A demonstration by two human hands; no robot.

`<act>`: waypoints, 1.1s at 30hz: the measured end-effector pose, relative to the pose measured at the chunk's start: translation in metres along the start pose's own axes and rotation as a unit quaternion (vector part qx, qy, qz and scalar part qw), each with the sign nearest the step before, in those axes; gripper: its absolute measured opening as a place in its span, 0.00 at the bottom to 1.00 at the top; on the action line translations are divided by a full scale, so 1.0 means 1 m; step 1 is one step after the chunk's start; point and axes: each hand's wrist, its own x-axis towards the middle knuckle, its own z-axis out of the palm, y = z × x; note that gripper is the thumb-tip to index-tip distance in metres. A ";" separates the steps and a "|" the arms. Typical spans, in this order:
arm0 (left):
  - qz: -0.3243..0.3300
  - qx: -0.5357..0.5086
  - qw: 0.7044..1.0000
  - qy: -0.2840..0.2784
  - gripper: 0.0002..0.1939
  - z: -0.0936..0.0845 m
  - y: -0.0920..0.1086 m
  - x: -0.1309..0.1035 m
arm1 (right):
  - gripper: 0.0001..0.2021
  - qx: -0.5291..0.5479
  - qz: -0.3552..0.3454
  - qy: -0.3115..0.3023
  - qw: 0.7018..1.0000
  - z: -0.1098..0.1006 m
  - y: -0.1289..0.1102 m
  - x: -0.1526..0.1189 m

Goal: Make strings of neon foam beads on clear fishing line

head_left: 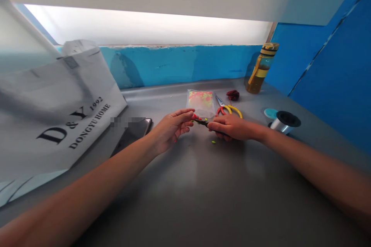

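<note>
Between thumb and fingers, my left hand [174,129] pinches a small red piece [196,116]. My right hand [228,126] is wrapped round dark-handled pliers [202,122], whose tip meets the red piece. Just behind the hands lies a clear bag [200,102] of red and yellow-green pieces. A loose green piece [213,142] rests on the grey table [185,200] below my right hand. Scissors [220,102] with red and yellow handles lie beyond my right hand.
A large white bag [58,112] stands at the left, beside a dark phone [131,137]. To the right are a spool [282,122], a light-blue disc [270,113], dark red yarn [233,95] and an amber bottle [261,68]. A blue wall [174,65] borders the back.
</note>
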 end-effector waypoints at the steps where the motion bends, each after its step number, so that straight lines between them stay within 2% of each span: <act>1: 0.000 0.005 1.000 -0.004 0.10 0.000 0.000 0.000 | 0.26 -0.001 0.000 0.000 1.000 0.000 0.000 0.000; 4: -0.009 0.026 0.999 -0.022 0.07 0.000 -0.001 0.000 | 0.26 0.003 0.001 -0.002 1.000 0.000 0.000 0.000; 12: -0.019 0.032 0.998 -0.048 0.06 0.002 -0.001 -0.001 | 0.26 -0.023 -0.013 -0.004 1.000 0.000 -0.003 -0.001; 33: -0.030 0.028 0.998 -0.054 0.04 0.005 0.001 -0.004 | 0.27 -0.039 -0.029 -0.010 0.999 0.000 -0.003 -0.001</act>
